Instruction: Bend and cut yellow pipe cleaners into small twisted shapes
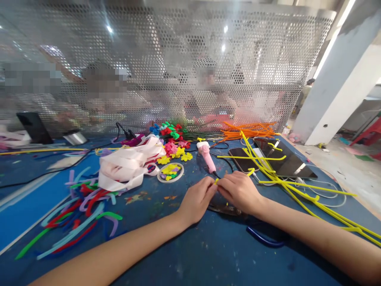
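My left hand (197, 198) and my right hand (240, 191) meet above the blue table, fingers pinched together on a small yellow piece (216, 181). Most of that piece is hidden by the fingers. Just beyond them lies a pink and white handheld tool (206, 158) with a dark cord. Under my right hand are partly hidden dark pliers (228, 209) with blue handles (263, 237). A round dish (170, 172) of small yellow and purple pieces sits beyond my left hand.
Yellow stems (285, 182) cross a phone (244, 159) and a black tablet (285, 157) at right. Pale ribbon (119, 167) and colourful strips (74, 222) lie left. Orange stems (248, 130) and coloured flowers (172, 131) lie before a perforated metal screen (178, 51).
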